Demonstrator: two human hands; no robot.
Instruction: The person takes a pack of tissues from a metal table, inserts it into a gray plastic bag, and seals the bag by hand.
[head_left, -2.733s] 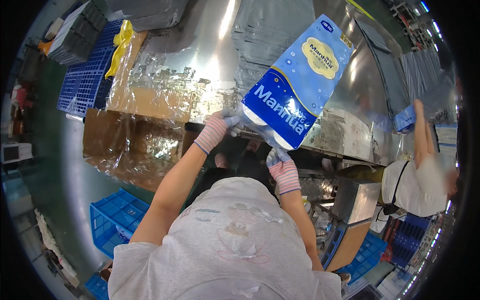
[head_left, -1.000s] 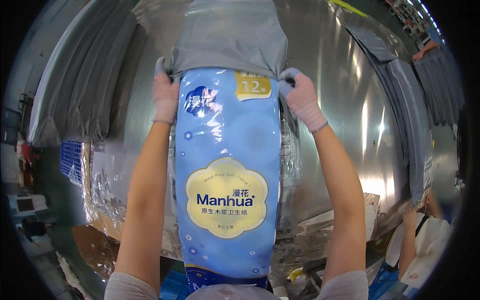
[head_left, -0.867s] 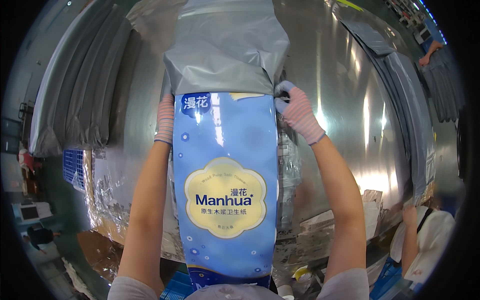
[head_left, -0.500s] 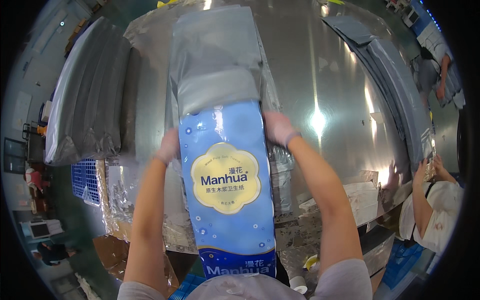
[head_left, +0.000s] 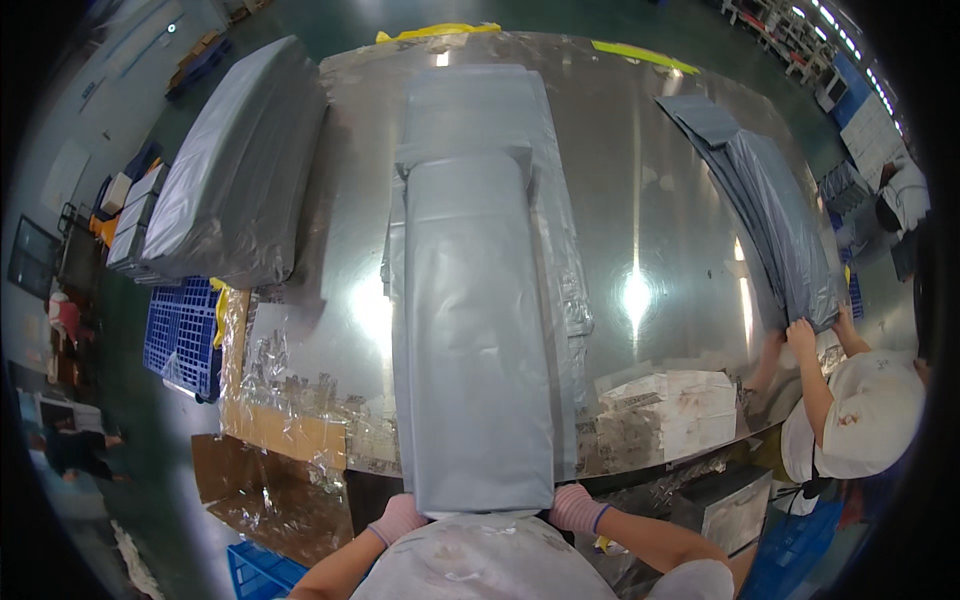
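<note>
A filled grey plastic bag [head_left: 480,330] lies lengthwise on the metal table in front of me, its near end reaching my body. The blue tissue pack is now out of sight beneath the grey plastic. At the bag's near left corner, my left hand [head_left: 398,518], in a pinkish glove, is closed on the edge. My right hand [head_left: 578,508], gloved alike, grips the near right corner. The fingertips of both hands are partly hidden by the bag. Under the filled bag lie flat grey bags [head_left: 563,250], showing along its right side and far end.
Filled grey bags [head_left: 235,170] are stacked at the left of the metal table [head_left: 690,290], by a blue pallet [head_left: 182,335]. On the right, a co-worker's hands [head_left: 805,335] hold another grey bag [head_left: 775,200]. Below the table edge stands an open cardboard box [head_left: 265,500].
Grey plastic now covers the blue tissue pack. Both hands have come from the pack's sides back toward my body, to the bag's near corners. My view shows more of the far table.
</note>
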